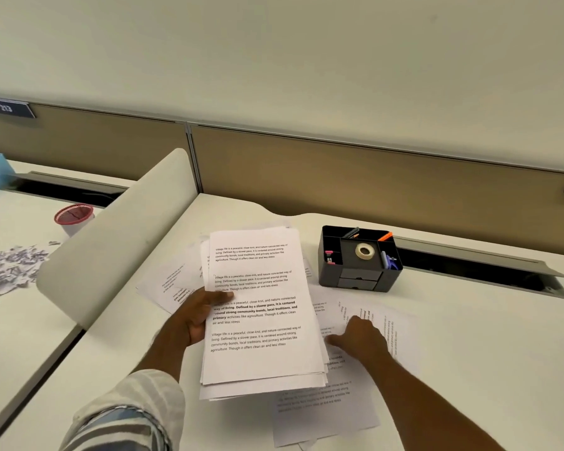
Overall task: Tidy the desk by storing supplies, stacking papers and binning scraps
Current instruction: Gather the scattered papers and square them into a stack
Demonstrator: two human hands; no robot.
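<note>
Papers first: you're gripping the stack (258, 307) in your left hand (194, 317), thumb clamped on the top page and the other fingers curled underneath, with its long side pointing away from you toward the back edge of the desk (469, 353). Your right hand (360, 336) is resting on a loose sheet (394, 333) just right of the stack. The fingers are lying down on the paper and not pinching anything as far as I can tell, though how spread they are isn't showing. That sheet is lying crosswise to the stack, print running sideways, so I'm guessing it's needing a quarter turn while sliding left onto the pile. The right hand is sitting nearer by far. The top page is reading "Village life is a peaceful, close-knit, and nature-connected way of living." The partition plate (6, 108) is showing 213. The black organiser (358, 271) near the back edge is holding a tape roll (364, 251), and scraps (10, 268) are lying on the neighbouring desk to the left.
</note>
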